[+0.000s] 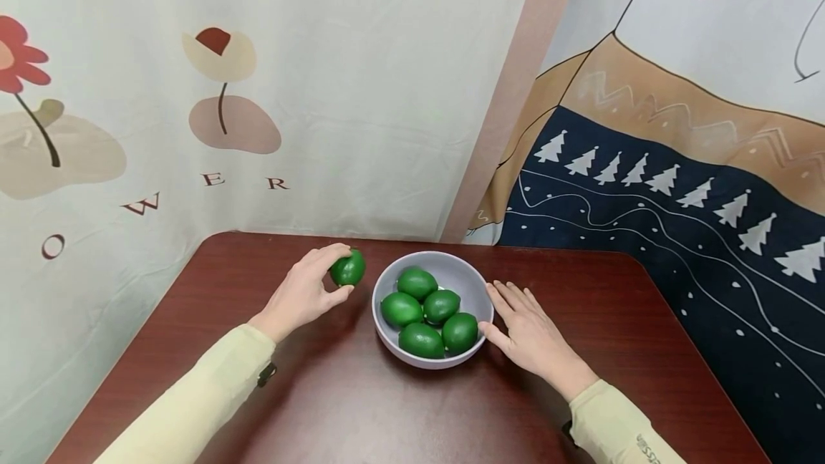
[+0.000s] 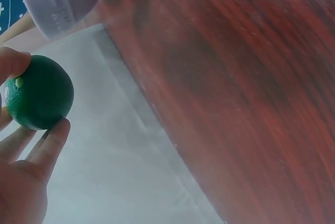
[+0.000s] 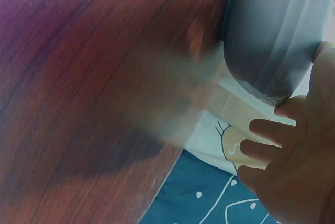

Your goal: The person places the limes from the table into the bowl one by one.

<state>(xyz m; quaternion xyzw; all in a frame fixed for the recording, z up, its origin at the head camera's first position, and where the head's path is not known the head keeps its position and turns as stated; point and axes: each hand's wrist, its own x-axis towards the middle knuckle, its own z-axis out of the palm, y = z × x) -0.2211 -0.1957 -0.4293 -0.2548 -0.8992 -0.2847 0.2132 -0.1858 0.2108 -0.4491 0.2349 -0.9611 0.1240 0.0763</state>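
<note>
Between thumb and fingers, my left hand (image 1: 306,288) pinches a green lime (image 1: 349,268), held just left of a pale purple bowl (image 1: 473,285). In the left wrist view the same lime (image 2: 44,94) shows its small stem end beside the thumb. Several more limes (image 1: 421,341) lie inside the bowl, mostly on its left and near sides. My right hand (image 1: 530,329) touches the bowl's right side with its fingers extended. From the right wrist view, the thumb and a fingertip meet the bowl's outer wall (image 3: 277,35).
The bowl stands on a dark red wooden table (image 1: 412,414) with rounded far corners. Behind the far edge hangs a pale curtain (image 1: 361,92) with flower prints. A navy and tan patterned cloth (image 1: 644,220) hangs at the right.
</note>
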